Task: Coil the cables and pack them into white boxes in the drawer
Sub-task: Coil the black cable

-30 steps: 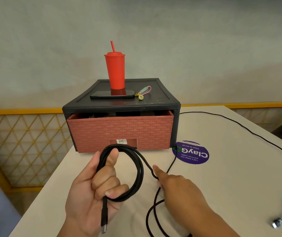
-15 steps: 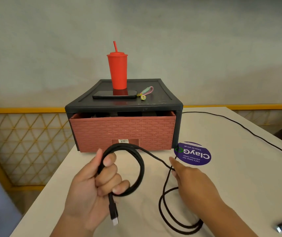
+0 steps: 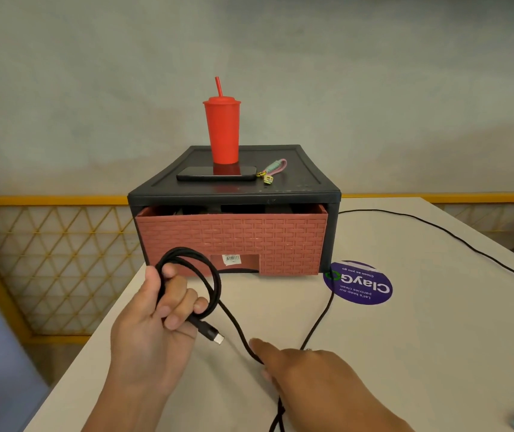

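Observation:
My left hand grips a small coil of black cable, whose USB plug sticks out to the right below my fingers. The free length of this cable runs down to my right hand, which pinches it near the table. From there it loops away toward the purple sticker. The drawer with its brick-red woven front sits slightly open in a black case, straight ahead. No white boxes are visible inside it.
A red tumbler, a phone and a keyring rest on the case top. A thin black cable crosses the table at right. A purple sticker lies by the drawer. The table edge drops off at left.
My left hand rose toward the drawer and turned the coil, so the plug now points right. My right hand slid back toward me along the cable.

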{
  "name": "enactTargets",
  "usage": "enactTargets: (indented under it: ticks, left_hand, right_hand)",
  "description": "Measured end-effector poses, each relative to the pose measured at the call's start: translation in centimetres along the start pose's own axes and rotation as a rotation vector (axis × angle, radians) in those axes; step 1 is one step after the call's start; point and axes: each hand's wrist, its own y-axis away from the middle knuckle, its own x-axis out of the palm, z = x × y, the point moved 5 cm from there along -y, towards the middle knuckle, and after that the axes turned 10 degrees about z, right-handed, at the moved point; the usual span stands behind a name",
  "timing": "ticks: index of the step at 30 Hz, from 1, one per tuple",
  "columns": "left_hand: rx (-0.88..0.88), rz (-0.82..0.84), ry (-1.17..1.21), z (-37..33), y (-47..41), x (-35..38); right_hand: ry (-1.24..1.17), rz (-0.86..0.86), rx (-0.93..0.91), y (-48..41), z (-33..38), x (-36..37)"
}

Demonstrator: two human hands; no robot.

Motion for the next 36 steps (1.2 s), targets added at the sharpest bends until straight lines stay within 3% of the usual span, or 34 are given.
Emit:
enactTargets:
  ticks: [7, 9, 10, 12, 14, 16, 18, 25, 31, 36]
  left_hand:
    - [-0.088, 0.029, 0.005, 0.9, 0.4, 0.9]
    - [-0.145, 0.066, 0.031, 1.1, 0.7, 1.6]
    - [-0.182, 0.098, 0.052, 1.4, 0.9, 2.1]
    - [-0.28, 0.194, 0.123, 2.6, 1.3, 2.7]
    - [-0.381, 0.389, 0.244, 4.2, 1.6, 3.6]
    - [-0.428, 0.468, 0.298, 5.1, 2.1, 4.0]
    - [-0.474, 0.445, 0.244, 5.8, 2.4, 4.1]
    - [-0.553, 0.288, 0.15, 7.4, 3.5, 4.6]
    - [-0.45, 0.404, -0.11, 8.5, 4.4, 5.9]
    - [-0.332, 0.477, -0.45, 8.1, 5.5, 6.7]
  right_hand:
    - [-0.015, -0.093, 0.024, 0.0, -0.4, -0.3]
    - [-0.123, -0.16, 0.032, 0.2, -1.0, -0.8]
    - [-0.269, -0.204, 0.007, 0.3, -1.1, -1.0]
    - [-0.781, -0.295, -0.122, 0.5, -1.5, -1.3]
    - [-1.285, -0.296, -0.266, 0.5, -2.1, -1.4]
    - [-1.559, -0.273, -0.359, 0.8, -2.3, -1.8]
    - [-1.679, -0.318, -0.377, 1.5, -2.2, -2.6]
    - [-1.851, -0.479, -0.26, 2.2, -2.3, -3.1]
    - [-1.801, -0.539, -0.055, 2.4, -3.0, -3.0]
    - [-1.791, -0.503, -0.062, 2.3, -3.4, -3.2]
